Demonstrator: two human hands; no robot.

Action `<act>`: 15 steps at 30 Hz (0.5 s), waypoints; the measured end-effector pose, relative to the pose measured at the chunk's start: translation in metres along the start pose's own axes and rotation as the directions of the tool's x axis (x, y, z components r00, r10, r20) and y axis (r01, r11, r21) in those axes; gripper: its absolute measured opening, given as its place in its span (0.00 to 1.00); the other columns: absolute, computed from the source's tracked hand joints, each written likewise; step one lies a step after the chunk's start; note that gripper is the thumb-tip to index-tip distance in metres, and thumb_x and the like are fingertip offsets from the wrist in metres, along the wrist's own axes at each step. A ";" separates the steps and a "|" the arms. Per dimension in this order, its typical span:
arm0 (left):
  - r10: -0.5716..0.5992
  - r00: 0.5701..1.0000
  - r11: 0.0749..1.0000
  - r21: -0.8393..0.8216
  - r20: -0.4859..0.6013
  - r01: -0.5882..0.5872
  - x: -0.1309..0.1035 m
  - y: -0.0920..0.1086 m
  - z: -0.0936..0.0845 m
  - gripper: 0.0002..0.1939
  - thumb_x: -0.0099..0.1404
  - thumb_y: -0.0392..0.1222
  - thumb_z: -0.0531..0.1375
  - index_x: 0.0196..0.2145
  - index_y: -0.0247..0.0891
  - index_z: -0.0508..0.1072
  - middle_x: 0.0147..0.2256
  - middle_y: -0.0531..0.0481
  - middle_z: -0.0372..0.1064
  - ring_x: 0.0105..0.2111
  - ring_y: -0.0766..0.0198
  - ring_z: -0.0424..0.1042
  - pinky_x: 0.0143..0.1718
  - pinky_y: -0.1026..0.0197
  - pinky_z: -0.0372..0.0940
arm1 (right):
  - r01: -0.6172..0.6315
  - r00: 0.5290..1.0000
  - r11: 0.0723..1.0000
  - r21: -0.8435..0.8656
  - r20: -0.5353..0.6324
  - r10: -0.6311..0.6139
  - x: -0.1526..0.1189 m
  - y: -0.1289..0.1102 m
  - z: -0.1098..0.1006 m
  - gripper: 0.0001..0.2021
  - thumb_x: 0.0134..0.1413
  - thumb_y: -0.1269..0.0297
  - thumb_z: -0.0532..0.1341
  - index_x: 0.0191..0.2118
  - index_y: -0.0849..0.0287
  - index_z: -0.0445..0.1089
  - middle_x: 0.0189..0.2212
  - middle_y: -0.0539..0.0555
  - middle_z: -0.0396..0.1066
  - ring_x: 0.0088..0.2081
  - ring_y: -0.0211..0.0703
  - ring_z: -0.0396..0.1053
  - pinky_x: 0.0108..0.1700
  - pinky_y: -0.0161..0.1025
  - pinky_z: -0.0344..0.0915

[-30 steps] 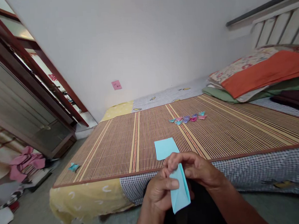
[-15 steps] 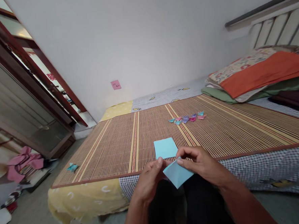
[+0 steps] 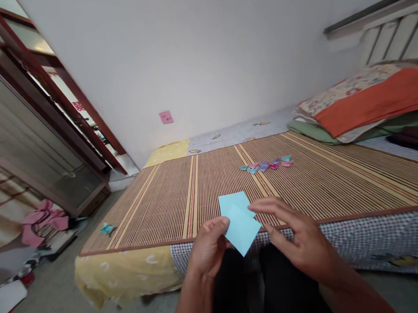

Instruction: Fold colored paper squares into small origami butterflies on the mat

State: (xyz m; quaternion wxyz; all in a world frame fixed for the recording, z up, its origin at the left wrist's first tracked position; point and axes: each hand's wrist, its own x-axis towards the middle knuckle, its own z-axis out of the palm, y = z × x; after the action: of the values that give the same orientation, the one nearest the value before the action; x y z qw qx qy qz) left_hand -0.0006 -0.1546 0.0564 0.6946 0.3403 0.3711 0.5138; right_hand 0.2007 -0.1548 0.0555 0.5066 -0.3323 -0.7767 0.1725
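A light blue square of folded paper is pinched at its left corner by my left hand, one corner pointing down. My right hand is just right of that paper, thumb and fingers spread, with nothing between them. Behind the held piece, a flat light blue sheet lies on the striped mat, partly covered from view. Farther back sits a cluster of several small folded papers in blue, pink and purple. One teal folded piece rests near the mat's left front corner.
Folded bedding with an orange band is stacked at the bed's right back. A pink note is on the wall. Pink cloth lies at the far left by a cabinet. Two dark-clothed legs are below my hands.
My right hand has let go of the folded paper and opened, moving slightly right. The paper, now held by my left hand alone, shows a smooth, flat face. The view has shifted slightly.
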 end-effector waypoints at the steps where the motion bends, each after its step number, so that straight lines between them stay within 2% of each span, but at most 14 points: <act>1: -0.014 1.000 1.000 -0.014 -0.015 0.014 0.000 0.001 -0.001 0.17 0.52 0.48 0.74 0.28 0.29 0.80 0.23 0.48 0.73 0.22 0.67 0.68 0.27 0.65 0.65 | 0.081 0.997 0.995 -0.053 0.015 -0.080 -0.002 -0.004 0.000 0.21 0.62 0.78 0.54 0.55 0.53 0.69 0.52 0.56 0.72 0.57 0.48 0.67 0.58 0.47 0.64; 3: -0.039 0.999 0.999 -0.028 -0.026 0.038 0.001 0.002 -0.002 0.17 0.52 0.46 0.74 0.31 0.28 0.81 0.25 0.45 0.76 0.23 0.65 0.71 0.29 0.63 0.68 | 0.204 0.979 0.967 -0.155 0.053 -0.198 -0.004 -0.010 0.001 0.22 0.61 0.81 0.53 0.56 0.55 0.69 0.52 0.57 0.71 0.58 0.49 0.66 0.60 0.49 0.62; 6: -0.062 0.998 0.996 -0.062 -0.010 0.061 0.002 0.001 -0.003 0.16 0.54 0.44 0.73 0.34 0.27 0.81 0.27 0.42 0.78 0.24 0.62 0.74 0.32 0.60 0.72 | 0.296 0.955 0.916 -0.271 0.090 -0.282 -0.005 -0.013 0.008 0.20 0.61 0.82 0.55 0.55 0.59 0.70 0.51 0.59 0.72 0.57 0.52 0.66 0.60 0.52 0.60; 11: -0.079 0.997 0.989 -0.124 -0.015 0.076 0.002 0.002 -0.002 0.14 0.54 0.40 0.72 0.35 0.27 0.80 0.30 0.41 0.79 0.25 0.61 0.76 0.37 0.56 0.74 | 0.332 0.943 0.883 -0.333 0.083 -0.323 -0.004 -0.008 0.014 0.14 0.65 0.78 0.57 0.51 0.58 0.73 0.46 0.59 0.74 0.52 0.53 0.67 0.55 0.53 0.61; 15: -0.075 0.997 0.988 -0.137 -0.029 0.071 0.001 0.003 -0.001 0.13 0.52 0.40 0.73 0.32 0.28 0.79 0.28 0.45 0.77 0.24 0.65 0.74 0.33 0.60 0.73 | 0.337 0.939 0.880 -0.334 0.056 -0.338 -0.004 -0.006 0.016 0.13 0.64 0.79 0.58 0.49 0.59 0.74 0.43 0.58 0.75 0.48 0.51 0.68 0.51 0.51 0.60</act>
State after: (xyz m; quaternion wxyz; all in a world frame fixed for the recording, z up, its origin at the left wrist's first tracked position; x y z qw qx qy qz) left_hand -0.0023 -0.1525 0.0583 0.7281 0.2695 0.3592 0.5180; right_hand 0.1856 -0.1604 0.0497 0.4656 -0.2746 -0.8395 -0.0551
